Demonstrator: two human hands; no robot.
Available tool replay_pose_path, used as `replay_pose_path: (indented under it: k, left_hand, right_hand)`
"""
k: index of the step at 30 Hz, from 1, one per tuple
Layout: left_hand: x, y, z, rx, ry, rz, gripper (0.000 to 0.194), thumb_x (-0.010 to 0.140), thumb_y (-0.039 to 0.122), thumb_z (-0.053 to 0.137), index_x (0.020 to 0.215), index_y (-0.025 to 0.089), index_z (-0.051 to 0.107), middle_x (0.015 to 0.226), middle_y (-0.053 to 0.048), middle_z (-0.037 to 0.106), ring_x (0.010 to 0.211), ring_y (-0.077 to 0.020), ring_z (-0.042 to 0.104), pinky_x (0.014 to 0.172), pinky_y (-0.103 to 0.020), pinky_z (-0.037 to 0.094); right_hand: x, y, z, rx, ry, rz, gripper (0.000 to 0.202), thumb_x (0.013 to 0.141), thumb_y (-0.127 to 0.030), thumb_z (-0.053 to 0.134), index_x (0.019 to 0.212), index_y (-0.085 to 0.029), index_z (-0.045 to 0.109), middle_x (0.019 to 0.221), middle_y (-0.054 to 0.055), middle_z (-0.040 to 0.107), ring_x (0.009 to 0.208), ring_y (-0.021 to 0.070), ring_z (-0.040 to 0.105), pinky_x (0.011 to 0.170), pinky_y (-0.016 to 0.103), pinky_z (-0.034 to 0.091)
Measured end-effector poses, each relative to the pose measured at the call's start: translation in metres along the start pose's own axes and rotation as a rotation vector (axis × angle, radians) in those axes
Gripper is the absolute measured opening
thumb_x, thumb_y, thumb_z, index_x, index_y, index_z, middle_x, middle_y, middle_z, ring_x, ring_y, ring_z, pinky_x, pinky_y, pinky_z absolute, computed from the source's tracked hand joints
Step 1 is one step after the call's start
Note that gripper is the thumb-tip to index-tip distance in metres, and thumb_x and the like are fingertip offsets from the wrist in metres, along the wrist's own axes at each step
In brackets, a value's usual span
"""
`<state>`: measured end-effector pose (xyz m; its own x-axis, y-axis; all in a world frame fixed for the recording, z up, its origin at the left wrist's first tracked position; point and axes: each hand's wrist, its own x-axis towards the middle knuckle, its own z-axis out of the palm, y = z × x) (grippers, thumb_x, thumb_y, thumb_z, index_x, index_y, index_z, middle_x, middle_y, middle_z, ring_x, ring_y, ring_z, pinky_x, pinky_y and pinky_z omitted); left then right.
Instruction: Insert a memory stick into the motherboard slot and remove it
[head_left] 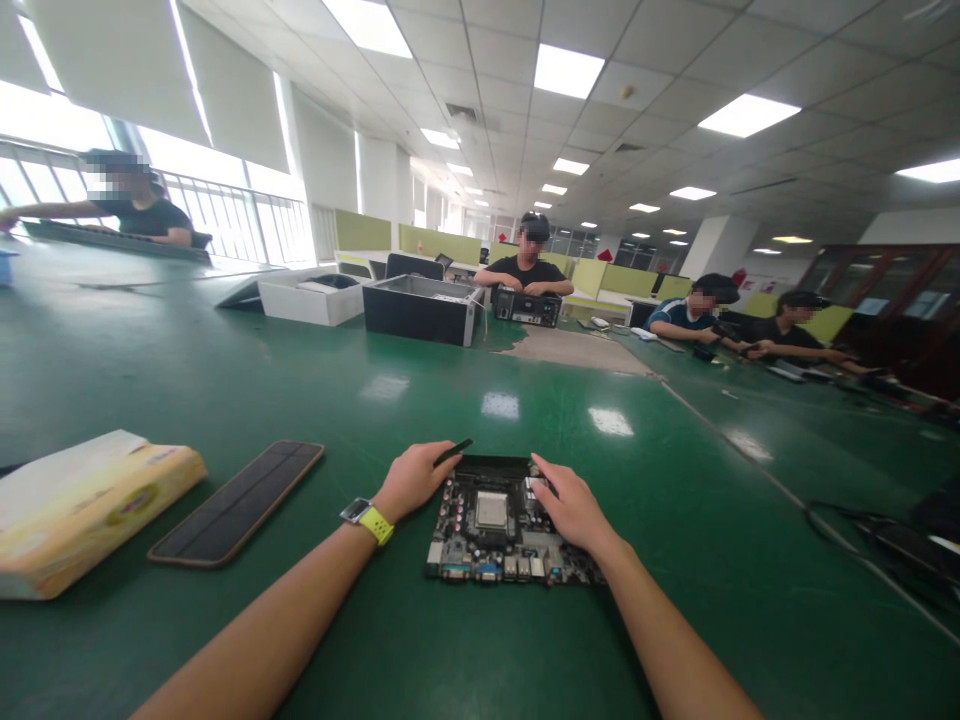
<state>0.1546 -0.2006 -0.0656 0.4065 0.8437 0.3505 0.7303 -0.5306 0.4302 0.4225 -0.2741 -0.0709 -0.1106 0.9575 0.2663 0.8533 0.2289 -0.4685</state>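
A motherboard (517,540) lies flat on the green table in front of me, its row of ports facing me and a square silver processor (492,511) near its middle. At its far left corner, my left hand (411,482) is closed on a thin dark stick that looks like a RAM stick (454,452), slanting up past the fingertips. My right hand (571,505) grips the motherboard's right side. Its index fingertip touches the far right corner, beside the dark slots (495,465), and its other fingers are partly hidden.
Left of me lie a yellow tissue pack (97,510) and a phone (240,503). Further back stand a white box (309,300) and an open computer case (420,312). Black cables (862,530) lie at the right. Several other people sit around the table.
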Motion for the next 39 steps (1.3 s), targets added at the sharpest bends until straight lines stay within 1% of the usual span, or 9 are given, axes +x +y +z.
replay_pose_path:
  k: [5,9,11,17,23,26,31,36,39]
  left_hand:
    - [-0.0002,-0.0006,-0.0001,0.011,0.010,0.000,0.033,0.089,0.043,0.041,0.107,0.026,0.063,0.100,-0.003,0.070,0.085,-0.0191,0.064,0.068,-0.023,0.045]
    - [-0.0007,0.0011,-0.0012,0.040,0.010,-0.017,0.029,0.088,0.042,0.044,0.100,0.025,0.064,0.088,-0.002,0.070,0.076,-0.0184,0.063,0.059,-0.022,0.041]
    - [-0.0006,0.0019,-0.0015,0.045,0.013,-0.018,0.027,0.088,0.041,0.044,0.096,0.025,0.064,0.085,-0.002,0.070,0.073,-0.0177,0.063,0.058,-0.022,0.040]
    - [-0.0015,0.0027,-0.0019,0.011,0.028,-0.002,0.031,0.090,0.041,0.041,0.100,0.025,0.065,0.090,-0.002,0.071,0.076,-0.0170,0.064,0.062,-0.021,0.042]
    - [-0.0027,0.0027,-0.0024,-0.054,0.062,0.026,0.036,0.090,0.044,0.039,0.092,0.023,0.068,0.090,-0.003,0.071,0.080,-0.0182,0.063,0.068,-0.022,0.044]
    - [-0.0026,0.0025,-0.0023,-0.064,0.058,0.005,0.036,0.090,0.044,0.039,0.091,0.023,0.069,0.086,-0.003,0.071,0.077,-0.0183,0.063,0.066,-0.023,0.044]
    - [-0.0021,0.0029,-0.0020,-0.033,0.057,0.001,0.036,0.090,0.043,0.039,0.087,0.022,0.067,0.083,-0.003,0.070,0.074,-0.0181,0.063,0.062,-0.023,0.042]
    - [-0.0021,0.0024,-0.0016,-0.035,0.059,0.005,0.031,0.089,0.042,0.041,0.096,0.024,0.066,0.088,-0.003,0.070,0.078,-0.0183,0.063,0.065,-0.023,0.043]
    - [-0.0019,0.0027,-0.0021,-0.039,0.055,-0.001,0.031,0.089,0.042,0.042,0.095,0.023,0.066,0.086,-0.003,0.070,0.076,-0.0184,0.063,0.064,-0.023,0.042]
  right_hand:
    - [-0.0009,-0.0015,-0.0005,-0.011,0.002,0.012,0.051,0.089,-0.035,0.040,0.136,-0.016,0.044,0.129,0.010,0.056,0.119,0.0237,0.048,0.103,0.039,0.034]
    - [-0.0007,-0.0016,-0.0006,-0.012,0.001,0.016,0.050,0.090,-0.036,0.040,0.135,-0.015,0.045,0.129,0.010,0.056,0.119,0.0232,0.048,0.103,0.038,0.034]
    - [-0.0002,-0.0010,-0.0003,-0.013,-0.001,0.013,0.050,0.090,-0.036,0.040,0.135,-0.016,0.047,0.129,0.010,0.056,0.119,0.0229,0.048,0.103,0.038,0.033]
    - [0.0009,0.0018,0.0015,-0.008,0.003,0.011,0.049,0.089,-0.037,0.041,0.133,-0.017,0.048,0.128,0.009,0.057,0.119,0.0230,0.048,0.102,0.038,0.034]
    - [0.0005,0.0039,0.0025,0.017,0.021,0.008,0.047,0.089,-0.036,0.044,0.133,-0.021,0.048,0.128,0.006,0.057,0.118,0.0217,0.049,0.102,0.037,0.034]
    - [0.0002,0.0046,0.0029,0.031,0.031,0.003,0.047,0.089,-0.035,0.044,0.134,-0.022,0.047,0.128,0.005,0.057,0.118,0.0206,0.049,0.103,0.036,0.034]
    - [-0.0001,0.0044,0.0026,0.044,0.041,0.011,0.046,0.087,-0.036,0.046,0.130,-0.020,0.052,0.126,0.007,0.058,0.117,0.0209,0.050,0.102,0.035,0.035]
    - [0.0000,0.0033,0.0019,0.048,0.038,0.017,0.045,0.087,-0.036,0.046,0.129,-0.020,0.052,0.126,0.007,0.058,0.116,0.0211,0.050,0.102,0.035,0.035]
    - [-0.0002,0.0030,0.0020,0.048,0.036,0.022,0.046,0.088,-0.036,0.046,0.130,-0.019,0.052,0.127,0.007,0.058,0.117,0.0216,0.049,0.102,0.036,0.034]
